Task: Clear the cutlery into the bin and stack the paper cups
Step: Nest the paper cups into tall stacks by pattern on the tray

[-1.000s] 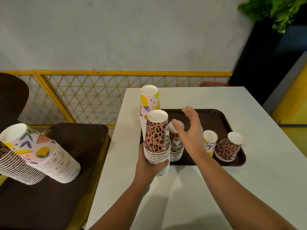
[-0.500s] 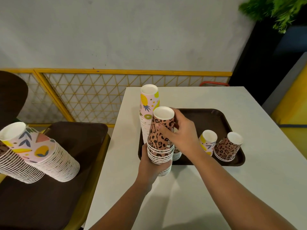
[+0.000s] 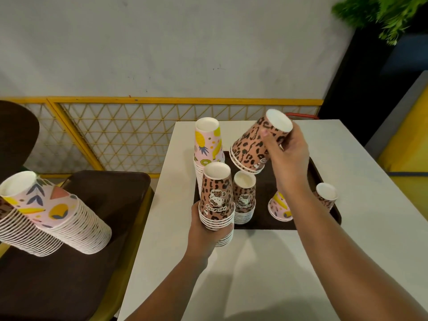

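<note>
My left hand (image 3: 208, 237) grips the lower part of an upside-down stack of leopard-print cups (image 3: 216, 200) at the front left corner of the brown tray (image 3: 268, 223). My right hand (image 3: 288, 156) holds a few nested leopard cups (image 3: 253, 144), tilted, in the air above the tray. A second leopard stack (image 3: 244, 200) stands on the tray just right of the held one. A tall fruit-print stack (image 3: 207, 144) stands behind. A single fruit-print cup (image 3: 279, 208) and a single leopard cup (image 3: 325, 198) sit upside down at the tray's right. No cutlery is visible.
The tray lies on a white table (image 3: 347, 228). To the left, a long stack of patterned cups (image 3: 53, 218) lies on its side on another brown tray (image 3: 111, 200) on a yellow stand. A yellow lattice fence (image 3: 115, 135) runs behind. A plant (image 3: 384, 12) stands at the back right.
My right hand has lifted a few leopard cups off the top of the stack in my left hand and raised them up and to the right. The left hand's stack is shorter.
</note>
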